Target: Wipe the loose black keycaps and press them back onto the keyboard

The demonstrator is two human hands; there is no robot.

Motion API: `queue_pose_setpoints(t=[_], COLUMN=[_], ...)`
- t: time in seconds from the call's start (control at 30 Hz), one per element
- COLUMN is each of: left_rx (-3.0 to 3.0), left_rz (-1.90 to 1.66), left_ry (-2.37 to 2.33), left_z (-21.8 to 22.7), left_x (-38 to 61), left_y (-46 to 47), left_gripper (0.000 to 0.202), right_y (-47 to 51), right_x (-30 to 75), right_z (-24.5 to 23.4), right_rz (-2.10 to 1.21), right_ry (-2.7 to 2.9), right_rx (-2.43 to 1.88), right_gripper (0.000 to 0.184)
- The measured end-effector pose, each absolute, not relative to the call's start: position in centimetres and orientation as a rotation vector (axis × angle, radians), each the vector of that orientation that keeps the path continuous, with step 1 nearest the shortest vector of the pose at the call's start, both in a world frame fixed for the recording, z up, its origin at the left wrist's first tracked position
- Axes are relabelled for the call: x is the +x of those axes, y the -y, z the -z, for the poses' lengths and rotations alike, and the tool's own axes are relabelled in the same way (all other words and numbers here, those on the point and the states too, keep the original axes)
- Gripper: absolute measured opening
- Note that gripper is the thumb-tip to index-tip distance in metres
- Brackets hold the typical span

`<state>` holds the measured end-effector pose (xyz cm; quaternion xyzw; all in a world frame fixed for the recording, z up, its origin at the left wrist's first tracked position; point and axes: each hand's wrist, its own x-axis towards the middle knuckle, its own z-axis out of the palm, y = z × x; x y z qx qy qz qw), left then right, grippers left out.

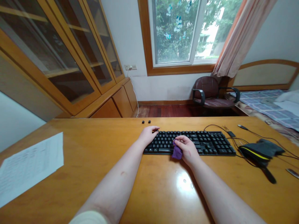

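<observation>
A black full-size keyboard [205, 143] lies on the wooden desk in front of me. My left hand [148, 136] is at its far left corner, thumb on the near side and fingers curled around the back edge. Pinched in my right hand [187, 147] is a small purple cloth [177, 151], which hangs over the keys and front edge near the middle of the keyboard. Two small black pieces that look like keycaps, a left one [143, 122] and a right one [149, 121], sit on the desk beyond my left hand.
Printed paper [35, 165] lies at the left of the desk [93, 140]. To the right are a dark grey pouch with a yellow stripe [259, 151], cables and a USB plug [243, 127]. Behind the desk stand a glass-door cabinet [102, 84], an office chair [210, 93] and a bed [268, 102].
</observation>
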<state>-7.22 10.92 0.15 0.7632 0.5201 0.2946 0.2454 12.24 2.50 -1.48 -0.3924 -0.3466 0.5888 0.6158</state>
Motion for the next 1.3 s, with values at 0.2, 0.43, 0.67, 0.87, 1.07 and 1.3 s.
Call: queue_pose_setpoints(t=[0.2, 0.43, 0.67, 0.87, 1.07, 1.3], left_rx=[2.075, 2.031, 2.021, 2.008, 2.008, 2.087], left_rz=[-0.765, -0.788, -0.788, -0.789, -0.752, -0.749], left_ry=[-1.461, -1.515, -1.503, -1.487, -1.460, -1.443], left_z=[0.1, 0.1, 0.2, 0.4, 0.0, -0.6], left_x=[-7.3, -7.3, -7.5, -7.6, -7.8, -7.7], left_y=[-11.1, -11.1, -11.2, -11.5, -11.4, -10.9], left_gripper=[0.021, 0.017, 0.014, 0.010, 0.010, 0.016], right_y=[-2.5, -2.3, -2.4, -2.4, -2.4, -2.4], right_x=[12.3, 12.3, 12.3, 12.4, 12.4, 12.4], right_z=[1.5, 1.2, 1.3, 1.3, 1.3, 1.3], right_rz=[-1.344, -1.353, -1.355, -1.359, -1.369, -1.358], right_ry=[0.822, 0.812, 0.814, 0.820, 0.821, 0.833], right_rx=[-0.906, -0.917, -0.911, -0.911, -0.907, -0.909], right_gripper=[0.023, 0.022, 0.020, 0.021, 0.021, 0.020])
